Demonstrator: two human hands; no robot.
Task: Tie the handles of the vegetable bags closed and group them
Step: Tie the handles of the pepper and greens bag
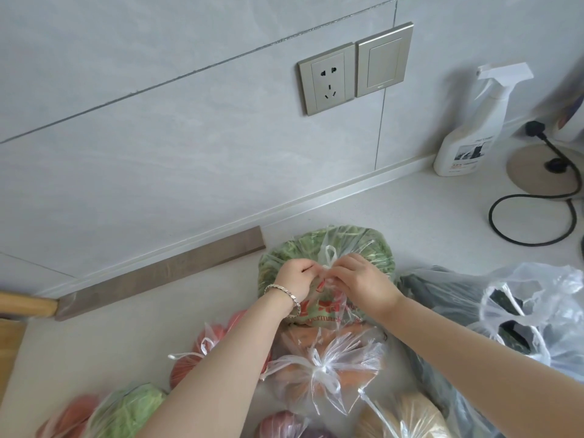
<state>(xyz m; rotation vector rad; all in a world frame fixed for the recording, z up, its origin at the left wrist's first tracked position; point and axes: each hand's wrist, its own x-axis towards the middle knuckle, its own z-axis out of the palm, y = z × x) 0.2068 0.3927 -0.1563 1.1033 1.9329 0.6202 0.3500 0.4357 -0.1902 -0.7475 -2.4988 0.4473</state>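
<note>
Nearest bags: along the bottom edge lie a bag of pale tan produce [407,418], a purplish bag [284,425], a green cabbage-like bag [126,412] and a blurred reddish bag [66,418].
Carrot bag: a clear bag of orange vegetables [319,368] sits just beyond those, its handles already knotted into a white bow on top.
Tomato bag: a bag of red produce [202,352] lies left of the carrot bag, partly under the left forearm, its top tied.
Greens bag: the bag of leafy greens [325,263], with red print on the plastic, rests on the counter [410,222] behind the carrot bag and near the wall.
Left hand: the left hand [295,279], a silver bracelet [284,294] at the wrist, is closed with its fingertips pinching the handle plastic at the top of the greens bag.
Right hand: the right hand [360,279] is likewise curled and pinching the same handles, almost touching the left; one loop of handle sticks up between them (whether a knot is formed I cannot tell).
Untied bag: a bag of dark vegetables [505,314] stands to the right, its handles loose and open.
Back right: a white spray bottle [467,131] stands by the wall, beside a round base with a black cord [531,216].
Wall: a socket [327,80] and a switch [384,60] sit side by side.
</note>
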